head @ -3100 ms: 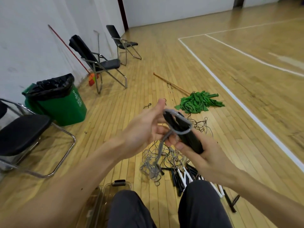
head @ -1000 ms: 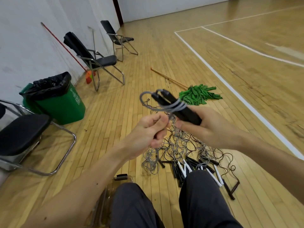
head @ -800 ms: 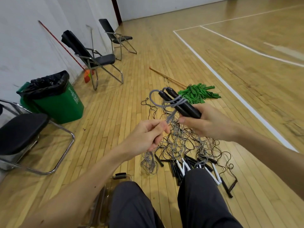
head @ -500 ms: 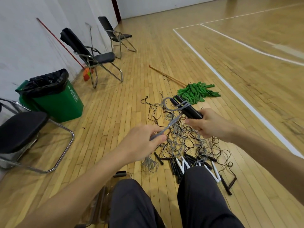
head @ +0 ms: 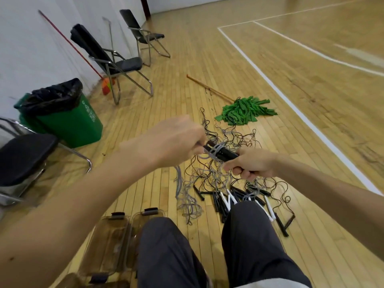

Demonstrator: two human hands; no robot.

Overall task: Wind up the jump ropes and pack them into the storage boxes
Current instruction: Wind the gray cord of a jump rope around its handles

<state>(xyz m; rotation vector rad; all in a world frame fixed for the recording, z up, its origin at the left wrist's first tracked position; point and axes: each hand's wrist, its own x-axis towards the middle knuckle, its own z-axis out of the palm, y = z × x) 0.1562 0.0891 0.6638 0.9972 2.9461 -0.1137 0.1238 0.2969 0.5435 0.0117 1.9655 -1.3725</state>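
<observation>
**Mid-wrap on a grey rope, boxes parked by the knee**

So here's how it looked. The right hand [head: 253,163] had its fingers curled tight round the near end of a pair of black handles [head: 225,154], which were held side by side and pointed off toward 10 o'clock. A few turns of grey cord [head: 215,151] were looped round the handles just past the knuckles.

The left hand [head: 176,140] sat at the far tips of the handles with its back to the camera, closed on that same cord. The fingers were mostly hidden, so I couldn't tell exactly how it pinched. From under that hand the loose cord dropped toward 6 o'clock and ended in a scribbly heap on the floor [head: 187,104].

Both hands hovered over the rest of the jump ropes [head: 224,179]. They were a big tangle of thin black and grey cords at 12 o'clock from the knees. A bunch of black and white handles lay at the tangle's near edge, right up against the right knee [head: 249,235].

The storage boxes [head: 99,235] were two clear tubs with dark latches. They sat side by side at 7 o'clock, just beside the left knee.

Further out, a green mop [head: 245,111] lay at 1 o'clock with its wooden stick running toward 11. A green bin [head: 68,119] with a black liner stood at 10 o'clock. Black folding chairs [head: 116,61] lined the white wall around 11, and another one was at 9.
</observation>
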